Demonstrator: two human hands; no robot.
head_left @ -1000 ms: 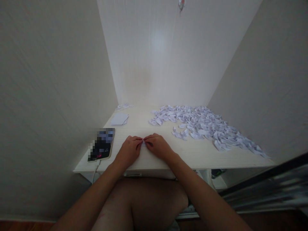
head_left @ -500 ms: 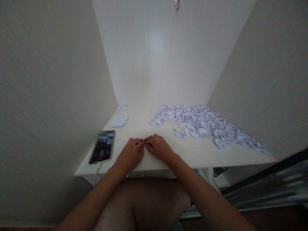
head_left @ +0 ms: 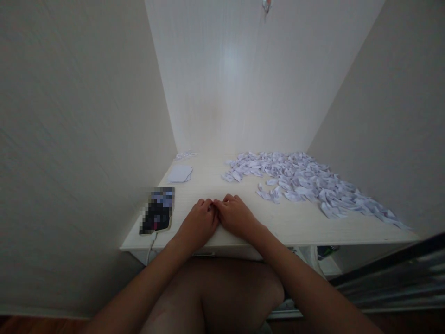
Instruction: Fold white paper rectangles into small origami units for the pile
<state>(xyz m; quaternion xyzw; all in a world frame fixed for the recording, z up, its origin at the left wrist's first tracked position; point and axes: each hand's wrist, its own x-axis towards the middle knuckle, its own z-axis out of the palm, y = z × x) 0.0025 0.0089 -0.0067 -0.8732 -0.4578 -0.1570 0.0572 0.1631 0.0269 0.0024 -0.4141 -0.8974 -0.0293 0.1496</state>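
Note:
Just above the white desk (head_left: 205, 188), near its front edge, my left hand (head_left: 201, 221) and my right hand (head_left: 234, 215) meet with their fingers curled inward. Thumbs and fingertips of both press together, pinching a small piece of paper that is almost wholly covered; only a pale sliver shows between the fingers. Beyond my right hand spreads a large pile of folded white paper pieces (head_left: 299, 178), with a few lying loose at its near side. Farther back on the left rests a short stack of white paper squares (head_left: 180, 173).
A phone (head_left: 158, 211), its screen blurred out, lies at the desk's left edge with a white cable (head_left: 150, 248) hanging from it. Thin white paper scraps (head_left: 186, 156) are in the far left corner. Walls enclose the desk on the left, back and right.
My fingers have curled in further and my hands have drawn closer together, covering more of the paper. The whole view has shifted slightly, so the desk sits farther right.

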